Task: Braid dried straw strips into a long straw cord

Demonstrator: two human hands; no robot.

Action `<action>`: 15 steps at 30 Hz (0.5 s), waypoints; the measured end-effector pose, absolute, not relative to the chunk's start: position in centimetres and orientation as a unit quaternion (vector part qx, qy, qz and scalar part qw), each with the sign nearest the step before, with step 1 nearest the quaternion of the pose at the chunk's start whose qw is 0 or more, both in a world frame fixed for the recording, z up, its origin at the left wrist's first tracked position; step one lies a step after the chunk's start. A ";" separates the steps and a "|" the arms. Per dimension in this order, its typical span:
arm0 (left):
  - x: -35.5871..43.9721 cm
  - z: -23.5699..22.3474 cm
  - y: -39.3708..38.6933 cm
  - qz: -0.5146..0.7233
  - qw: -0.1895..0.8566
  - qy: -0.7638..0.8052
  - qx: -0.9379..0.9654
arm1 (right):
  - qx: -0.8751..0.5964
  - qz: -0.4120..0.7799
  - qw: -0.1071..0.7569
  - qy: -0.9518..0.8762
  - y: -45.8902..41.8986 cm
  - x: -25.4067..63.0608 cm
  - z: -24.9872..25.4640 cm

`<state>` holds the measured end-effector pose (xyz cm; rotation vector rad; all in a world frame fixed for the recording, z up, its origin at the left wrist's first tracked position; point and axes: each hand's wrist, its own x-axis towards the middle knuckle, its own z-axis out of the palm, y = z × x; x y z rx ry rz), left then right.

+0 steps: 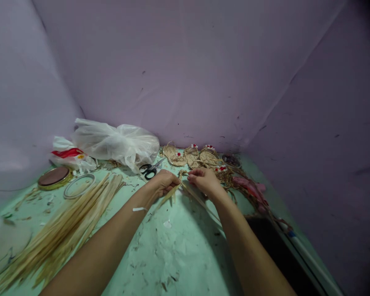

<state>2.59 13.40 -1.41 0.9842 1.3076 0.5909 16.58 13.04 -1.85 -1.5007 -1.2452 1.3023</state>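
My left hand [163, 183] is curled shut around pale straw strips [172, 192] that trail down toward me. My right hand [205, 179] pinches the same straw at a small braided knot [183, 173] between the two hands. Both hands hover just above the green surface [179, 246], near the back wall. Black-handled scissors [149, 169] lie just behind my left hand. Several small woven straw pieces with red and white beads [191, 155] lie behind my right hand.
A long bundle of straw strips [70, 224] lies at the left. Behind it are a round tin lid [54, 177], a clear ring [79, 186] and crumpled plastic bags [117, 144]. Pink material [249, 187] lies at the right. Purple walls close in the corner.
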 end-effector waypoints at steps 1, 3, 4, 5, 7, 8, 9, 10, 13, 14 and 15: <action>2.5 -1.5 13.5 0.254 0.651 0.567 0.435 | -0.577 0.541 0.382 -0.477 13.0 16.3 -1.9; 2.3 -1.7 13.6 0.238 0.658 0.560 0.443 | -0.549 0.617 0.344 -0.447 12.7 15.5 -2.0; 2.3 -1.8 13.6 0.231 0.655 0.561 0.451 | -0.542 0.640 0.328 -0.435 12.5 15.1 -2.1; 2.3 -1.8 13.6 0.226 0.645 0.565 0.461 | -0.541 0.650 0.319 -0.428 12.3 14.8 -2.1; 2.4 -1.7 13.6 0.225 0.605 0.588 0.488 | -0.554 0.637 0.327 -0.423 12.2 14.6 -2.1; 2.5 -1.6 13.5 0.224 0.576 0.602 0.506 | -0.562 0.627 0.334 -0.424 12.2 14.6 -2.2; 2.5 -1.5 13.5 0.219 0.546 0.615 0.525 | -0.566 0.621 0.339 -0.424 12.2 14.6 -2.2; 2.5 -1.3 13.5 0.210 0.515 0.627 0.545 | -0.568 0.617 0.342 -0.425 12.3 14.7 -2.3; 2.4 -0.6 13.4 0.175 0.416 0.647 0.614 | -0.566 0.618 0.346 -0.422 12.3 14.7 -2.5; 2.4 -0.4 13.3 0.169 0.379 0.650 0.637 | -0.565 0.620 0.347 -0.420 12.3 14.7 -2.5; 2.5 -0.1 13.1 0.167 0.341 0.654 0.654 | -0.565 0.621 0.351 -0.415 12.2 14.6 -2.6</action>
